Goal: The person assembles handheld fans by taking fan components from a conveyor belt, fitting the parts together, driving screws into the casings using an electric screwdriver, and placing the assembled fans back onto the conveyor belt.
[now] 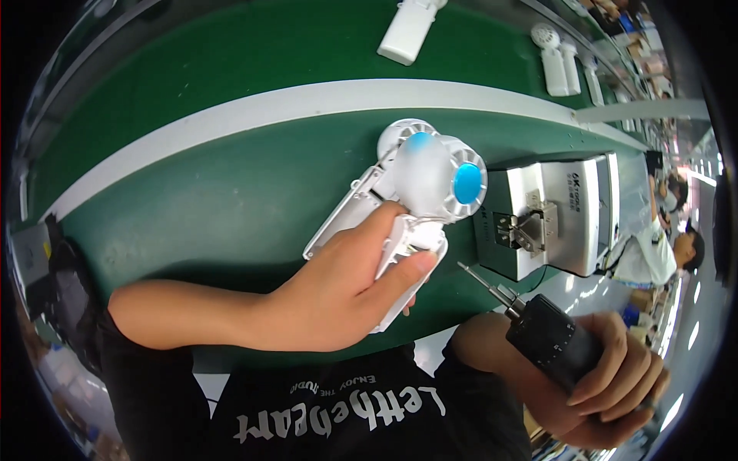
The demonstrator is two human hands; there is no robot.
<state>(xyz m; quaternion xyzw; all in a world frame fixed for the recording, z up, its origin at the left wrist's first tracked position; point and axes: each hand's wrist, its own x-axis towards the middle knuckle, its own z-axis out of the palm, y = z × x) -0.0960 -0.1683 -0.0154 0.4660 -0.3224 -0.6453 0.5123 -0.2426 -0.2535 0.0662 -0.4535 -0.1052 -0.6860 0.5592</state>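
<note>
**Fan in one hand, driver in the other**

On the green tabletop [231,200], just below its white stripe [307,104], lies a white handheld fan [419,184] with its round head up by the stripe and its handle angled down toward the person. Two blue round patches show on the head, one pale on top and one brighter at the right side. The left hand [354,292] is clamped over the handle, thumb along its right edge and fingers wrapped across the body, pressing it to the tabletop.

The right hand [615,376] is closed around a black electric screwdriver [550,338], low right and well apart from the fan. Its thin bit [480,280] points up and left toward the handle's lower end, not touching it.

Just right of the fan head stands a white and grey box-shaped fixture [553,219] with a metal clasp on its front. Further white fans [407,31] lie beyond the stripe, and other people work along the right edge.

The risk I judge here: the left thumb sits close to where the bit points, so a slip could jab it. A bit entering at a slant could skid and scar the plastic, and a loose hold would let the fan twist.
</note>
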